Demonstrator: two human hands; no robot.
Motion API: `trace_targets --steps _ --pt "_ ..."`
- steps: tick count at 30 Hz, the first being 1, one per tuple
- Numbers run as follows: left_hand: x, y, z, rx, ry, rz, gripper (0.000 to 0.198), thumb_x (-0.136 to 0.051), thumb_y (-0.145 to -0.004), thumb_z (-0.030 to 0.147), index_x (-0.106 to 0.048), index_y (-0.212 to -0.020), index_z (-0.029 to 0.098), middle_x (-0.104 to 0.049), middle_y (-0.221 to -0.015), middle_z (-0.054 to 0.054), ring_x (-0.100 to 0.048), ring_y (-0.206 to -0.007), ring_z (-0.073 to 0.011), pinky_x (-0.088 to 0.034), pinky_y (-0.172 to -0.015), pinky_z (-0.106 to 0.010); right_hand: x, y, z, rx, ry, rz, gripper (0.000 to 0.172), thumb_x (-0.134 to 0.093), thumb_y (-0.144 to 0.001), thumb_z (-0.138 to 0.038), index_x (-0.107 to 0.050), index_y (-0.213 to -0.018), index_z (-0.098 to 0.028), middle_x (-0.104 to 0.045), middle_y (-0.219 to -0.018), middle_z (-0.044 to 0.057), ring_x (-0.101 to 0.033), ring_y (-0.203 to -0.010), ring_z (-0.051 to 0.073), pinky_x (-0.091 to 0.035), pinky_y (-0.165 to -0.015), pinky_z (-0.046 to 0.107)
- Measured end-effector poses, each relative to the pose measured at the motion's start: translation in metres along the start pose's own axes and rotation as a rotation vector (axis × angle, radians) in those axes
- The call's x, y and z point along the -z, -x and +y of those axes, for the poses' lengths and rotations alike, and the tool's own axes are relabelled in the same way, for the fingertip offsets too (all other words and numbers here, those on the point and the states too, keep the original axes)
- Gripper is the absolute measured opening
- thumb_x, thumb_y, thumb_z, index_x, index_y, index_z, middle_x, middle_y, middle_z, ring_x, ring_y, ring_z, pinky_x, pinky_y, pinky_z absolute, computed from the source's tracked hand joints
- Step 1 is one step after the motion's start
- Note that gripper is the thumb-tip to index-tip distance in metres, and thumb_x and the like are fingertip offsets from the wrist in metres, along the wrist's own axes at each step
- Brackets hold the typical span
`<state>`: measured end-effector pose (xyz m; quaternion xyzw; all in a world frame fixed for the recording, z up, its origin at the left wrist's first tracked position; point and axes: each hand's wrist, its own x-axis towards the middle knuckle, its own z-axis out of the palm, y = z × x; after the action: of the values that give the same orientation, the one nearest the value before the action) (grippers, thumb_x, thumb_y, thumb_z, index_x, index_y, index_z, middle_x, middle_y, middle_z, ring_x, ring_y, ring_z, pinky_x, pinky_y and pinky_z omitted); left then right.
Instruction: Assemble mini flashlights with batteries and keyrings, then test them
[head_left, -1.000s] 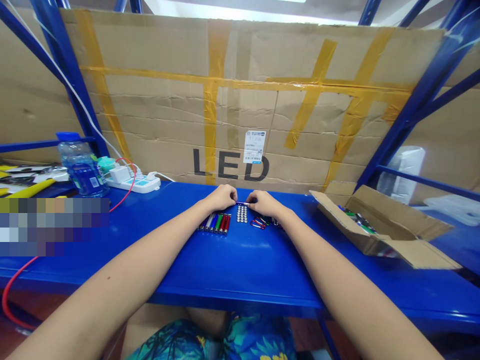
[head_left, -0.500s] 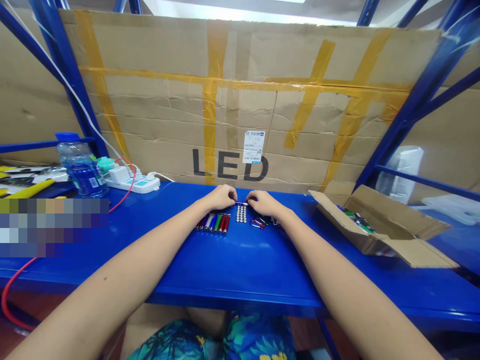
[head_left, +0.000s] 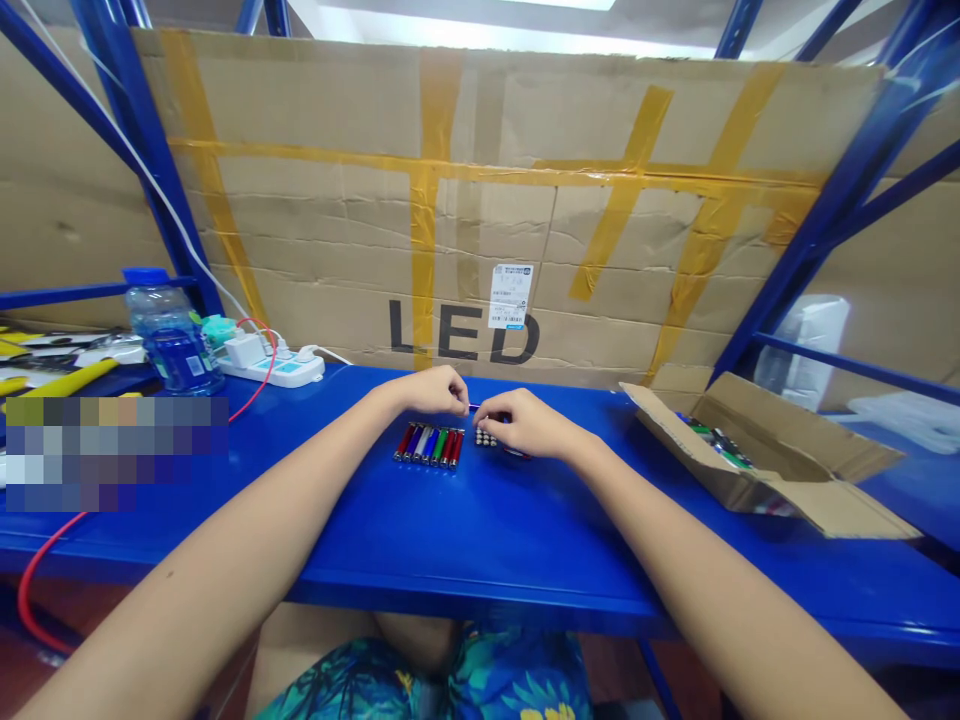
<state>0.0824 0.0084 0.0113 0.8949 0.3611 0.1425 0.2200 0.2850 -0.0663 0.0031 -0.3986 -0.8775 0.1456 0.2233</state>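
My left hand (head_left: 435, 390) is closed in a pinch on one end of a small purple tube (head_left: 472, 407), held just above the blue shelf (head_left: 495, 520). My right hand (head_left: 517, 425) is curled with its fingertips over a small block of silver button cells (head_left: 485, 438), right beside the tube's free end. A row of several coloured metal tubes (head_left: 429, 445) lies below my left hand. Red clips lie partly hidden under my right hand.
An open cardboard box (head_left: 757, 450) with small parts sits at the right. A water bottle (head_left: 169, 335) and a white power strip (head_left: 270, 365) with a red cable stand at the back left. A taped cardboard wall marked LED (head_left: 461, 330) closes the back.
My right hand has let go of the tube's end and dropped towards me onto the button cells, covering the red clips. My left hand still holds the tube.
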Motion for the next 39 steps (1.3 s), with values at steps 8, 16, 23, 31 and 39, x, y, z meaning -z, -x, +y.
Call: trace_targets --steps 8,16,23,31,39 --pt "-0.002 0.008 0.012 0.083 -0.025 -0.133 0.012 -0.066 -0.062 0.025 -0.074 -0.067 0.018 -0.066 -0.062 0.000 -0.052 -0.058 -0.0130 -0.034 -0.052 -0.025 -0.009 0.002 -0.013 0.065 0.006 -0.118 0.035 -0.052 -0.082 -0.015 -0.077 -0.104 -0.024 -0.076 -0.091 0.001 -0.064 -0.075 0.016 -0.044 -0.070 0.025" --pt "-0.003 0.007 0.016 0.119 -0.088 -0.124 0.019 -0.065 -0.065 0.029 -0.073 -0.074 0.015 -0.067 -0.067 -0.001 -0.055 -0.062 -0.0135 -0.038 -0.055 -0.024 -0.009 0.003 -0.018 0.043 0.038 -0.191 0.037 -0.050 -0.080 -0.013 -0.077 -0.102 -0.024 -0.076 -0.091 0.000 -0.064 -0.074 0.014 -0.044 -0.069 0.024" --pt "-0.005 0.004 0.011 0.027 -0.172 0.102 0.015 -0.060 -0.070 0.022 -0.072 -0.076 0.016 -0.070 -0.078 -0.003 -0.059 -0.072 -0.0159 -0.042 -0.064 -0.025 -0.003 0.009 -0.042 0.069 0.192 -0.226 0.017 -0.054 -0.082 -0.019 -0.072 -0.081 -0.020 -0.071 -0.077 0.002 -0.059 -0.067 0.014 -0.036 -0.061 0.025" --pt "-0.012 0.003 0.022 -0.155 -0.452 0.392 0.021 -0.050 -0.086 0.023 -0.069 -0.086 0.016 -0.068 -0.089 -0.008 -0.058 -0.091 -0.0214 -0.045 -0.082 -0.033 -0.015 0.014 -0.062 -0.054 0.499 -0.203 0.018 -0.058 -0.080 -0.028 -0.061 -0.093 -0.017 -0.069 -0.086 0.010 -0.059 -0.069 0.020 -0.030 -0.054 0.028" --pt "-0.011 0.010 0.037 -0.241 -0.482 0.318 0.019 -0.051 -0.085 0.021 -0.068 -0.088 0.016 -0.067 -0.089 -0.007 -0.060 -0.087 -0.0207 -0.045 -0.077 -0.032 0.046 0.023 -0.035 -0.311 0.234 -0.208 0.032 -0.062 -0.069 -0.026 -0.062 -0.100 -0.018 -0.067 -0.081 0.004 -0.055 -0.062 0.015 -0.034 -0.052 0.025"
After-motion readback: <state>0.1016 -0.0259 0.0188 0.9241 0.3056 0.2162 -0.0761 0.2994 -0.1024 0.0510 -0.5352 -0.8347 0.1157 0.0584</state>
